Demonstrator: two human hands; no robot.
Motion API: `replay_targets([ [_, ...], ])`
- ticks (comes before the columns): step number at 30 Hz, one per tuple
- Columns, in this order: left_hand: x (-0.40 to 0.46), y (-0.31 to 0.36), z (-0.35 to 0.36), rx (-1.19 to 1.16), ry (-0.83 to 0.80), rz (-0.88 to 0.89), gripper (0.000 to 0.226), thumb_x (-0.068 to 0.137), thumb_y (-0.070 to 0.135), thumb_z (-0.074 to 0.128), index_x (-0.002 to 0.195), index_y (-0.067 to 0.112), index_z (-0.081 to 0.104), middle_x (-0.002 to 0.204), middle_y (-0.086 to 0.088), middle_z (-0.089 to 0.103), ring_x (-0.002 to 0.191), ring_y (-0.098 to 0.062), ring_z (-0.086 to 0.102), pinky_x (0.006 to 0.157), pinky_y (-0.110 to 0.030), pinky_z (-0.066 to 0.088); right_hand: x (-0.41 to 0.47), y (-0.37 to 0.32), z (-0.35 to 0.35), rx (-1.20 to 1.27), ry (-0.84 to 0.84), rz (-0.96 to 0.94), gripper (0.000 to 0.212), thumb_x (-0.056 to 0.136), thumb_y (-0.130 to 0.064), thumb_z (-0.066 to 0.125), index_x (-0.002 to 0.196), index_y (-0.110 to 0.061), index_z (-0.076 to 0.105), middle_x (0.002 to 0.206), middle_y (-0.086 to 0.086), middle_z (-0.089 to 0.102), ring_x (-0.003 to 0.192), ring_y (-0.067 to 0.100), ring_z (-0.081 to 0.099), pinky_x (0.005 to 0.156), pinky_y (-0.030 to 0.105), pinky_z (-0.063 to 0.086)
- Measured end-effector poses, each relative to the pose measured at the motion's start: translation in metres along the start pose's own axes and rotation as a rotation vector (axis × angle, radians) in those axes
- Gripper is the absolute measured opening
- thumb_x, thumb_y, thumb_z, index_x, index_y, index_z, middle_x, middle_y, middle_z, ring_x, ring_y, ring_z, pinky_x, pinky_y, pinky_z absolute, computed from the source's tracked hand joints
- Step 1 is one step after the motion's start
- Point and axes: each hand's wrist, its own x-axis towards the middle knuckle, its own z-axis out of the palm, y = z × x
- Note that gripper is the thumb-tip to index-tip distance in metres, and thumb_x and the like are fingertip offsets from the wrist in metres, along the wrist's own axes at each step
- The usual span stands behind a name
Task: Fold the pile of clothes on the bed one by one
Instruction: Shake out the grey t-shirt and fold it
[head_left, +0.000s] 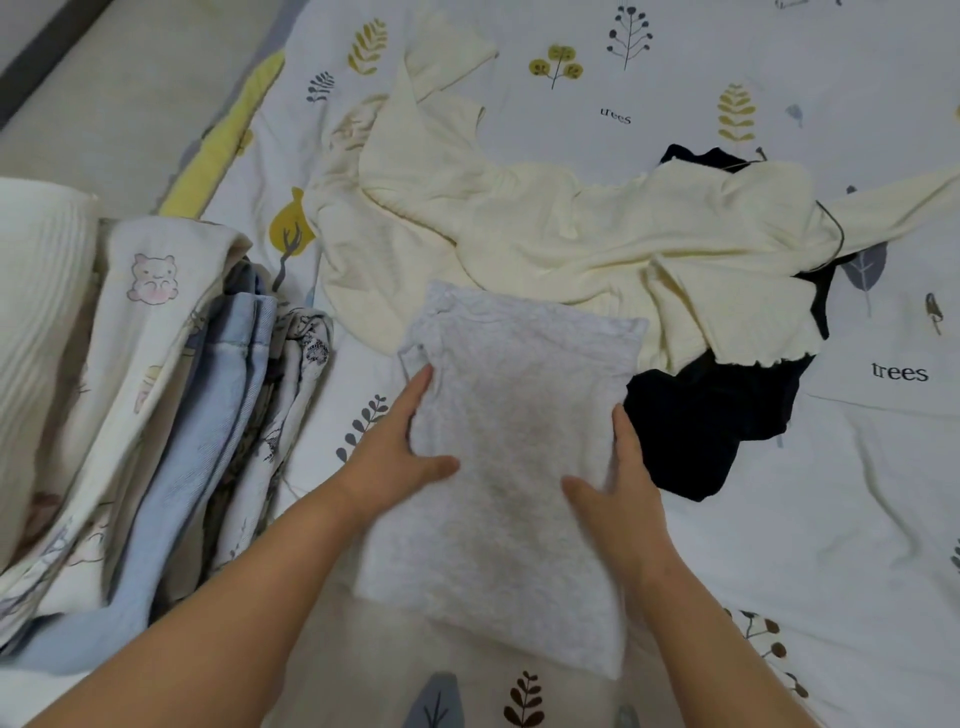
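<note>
Two hands flanking folded grey garment, left hand, right hand

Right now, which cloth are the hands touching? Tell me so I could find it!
Look at the bed sheet printed with trees. Near its middle, both hands flank the grey folded garment. Unlike the crumpled cream clothes and black garment, it's a neat rectangle.
</note>
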Motion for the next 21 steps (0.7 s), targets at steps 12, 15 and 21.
replay_targets([
  [12,-0.08,0.075,-0.017,-0.062,0.057,0.076,0.061,0.082,0.002,0.064,0.128,0.039,0.048,0.136,0.016,0.047,0.124,0.002,0.043,0.106,-0.026,0.037,-0.056,-0.074,-0.041,-0.024,0.042,-0.075,0.049,0.086,-0.001,0.056,0.122,-0.035,0.053,0.108,-0.027,0.056,0.089,-0.017,0.055,0.07,0.0,0.042],
  [15,-0.104,0.102,-0.033,-0.06,0.108,0.125,0.063,0.081,0.004,0.066,0.12,0.05,0.047,0.129,0.032,0.043,0.113,0.027,0.035,0.089,0.001,0.031,-0.074,-0.107,-0.058,-0.025,0.052,-0.125,0.048,0.084,0.0,0.061,0.113,-0.039,0.056,0.097,-0.037,0.048,0.079,-0.027,0.049,0.062,-0.005,0.039],
  [21,-0.148,0.153,-0.072,-0.066,0.201,0.175,0.066,0.078,0.004,0.068,0.12,0.05,0.046,0.132,0.029,0.045,0.123,0.015,0.037,0.097,-0.008,0.03,-0.105,-0.17,-0.076,-0.046,0.045,-0.271,0.056,0.076,0.005,0.066,0.108,-0.04,0.057,0.084,-0.019,0.059,0.074,-0.018,0.053,0.063,-0.002,0.038],
])
